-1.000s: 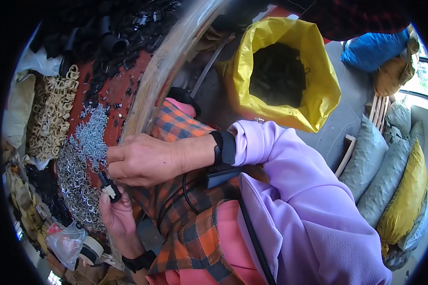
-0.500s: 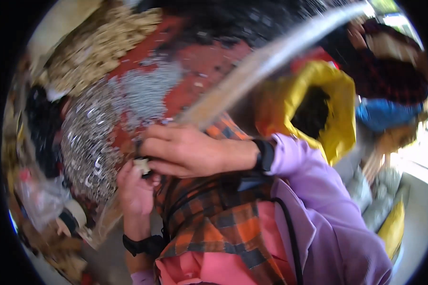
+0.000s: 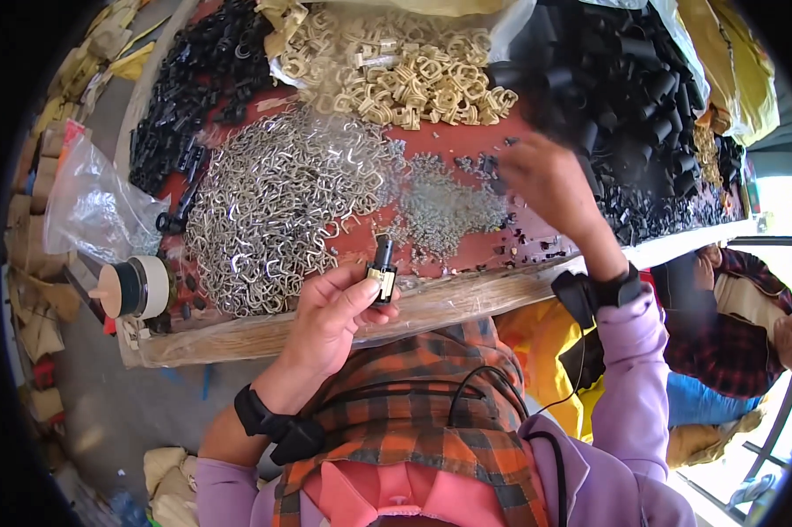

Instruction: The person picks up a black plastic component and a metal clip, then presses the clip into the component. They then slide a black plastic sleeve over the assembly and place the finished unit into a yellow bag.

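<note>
Your left hand point(image 3: 330, 316) pinches 1 black plastic fitting point(image 3: 383, 255) with a cream insert point(image 3: 377, 279) over the front edge of the worktop point(image 3: 238, 338); a slackened thumb could drop it; your right hand point(image 3: 547, 182) is blurred, its opening and hold impossible to tell; black bits point(image 3: 520, 237) beside the grey pieces point(image 3: 444, 211) could cause a mispick.

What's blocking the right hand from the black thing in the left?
Nothing visible blocks the right hand from the black part; small grey pieces lie on the red tabletop between them.
</note>
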`<state>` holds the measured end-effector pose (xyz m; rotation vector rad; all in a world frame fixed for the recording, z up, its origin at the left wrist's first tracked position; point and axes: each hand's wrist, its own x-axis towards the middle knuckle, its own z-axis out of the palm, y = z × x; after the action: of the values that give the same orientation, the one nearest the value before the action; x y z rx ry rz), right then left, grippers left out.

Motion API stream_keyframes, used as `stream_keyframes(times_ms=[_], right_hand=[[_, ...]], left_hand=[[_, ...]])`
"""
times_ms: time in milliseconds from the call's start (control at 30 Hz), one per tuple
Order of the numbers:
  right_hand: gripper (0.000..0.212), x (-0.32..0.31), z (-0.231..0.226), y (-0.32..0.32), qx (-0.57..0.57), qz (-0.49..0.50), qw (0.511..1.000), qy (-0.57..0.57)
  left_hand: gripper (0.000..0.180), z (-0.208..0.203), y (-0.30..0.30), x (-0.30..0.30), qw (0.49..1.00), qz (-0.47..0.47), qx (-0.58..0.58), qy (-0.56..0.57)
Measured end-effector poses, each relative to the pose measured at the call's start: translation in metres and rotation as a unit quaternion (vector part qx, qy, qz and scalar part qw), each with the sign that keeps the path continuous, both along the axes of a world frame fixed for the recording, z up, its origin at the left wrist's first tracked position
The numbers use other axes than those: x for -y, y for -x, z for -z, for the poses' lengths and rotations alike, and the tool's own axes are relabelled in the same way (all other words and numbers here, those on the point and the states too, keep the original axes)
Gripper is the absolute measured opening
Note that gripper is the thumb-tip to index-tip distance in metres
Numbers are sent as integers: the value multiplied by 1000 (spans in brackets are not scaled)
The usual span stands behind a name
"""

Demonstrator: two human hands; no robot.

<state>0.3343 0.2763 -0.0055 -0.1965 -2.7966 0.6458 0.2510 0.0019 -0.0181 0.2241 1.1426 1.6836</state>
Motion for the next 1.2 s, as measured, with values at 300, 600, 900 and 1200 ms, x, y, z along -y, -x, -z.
stream_keyframes(times_ms=[300, 600, 900, 1200], right_hand=[[20, -16, 23, 46, 5, 78, 988, -134], [20, -41, 35, 7, 52, 42, 984, -165], [19, 1, 18, -15, -40, 113, 929, 351], [25, 99, 11, -41, -98, 14, 707, 700]], left_hand=[[23, -4, 1, 3, 999, -21, 44, -10], [22, 0, -7, 4, 998, 6, 63, -30], [22, -3, -7, -3, 997, 2, 68, -32], [24, -11, -24, -22, 999, 1, 42, -12]])
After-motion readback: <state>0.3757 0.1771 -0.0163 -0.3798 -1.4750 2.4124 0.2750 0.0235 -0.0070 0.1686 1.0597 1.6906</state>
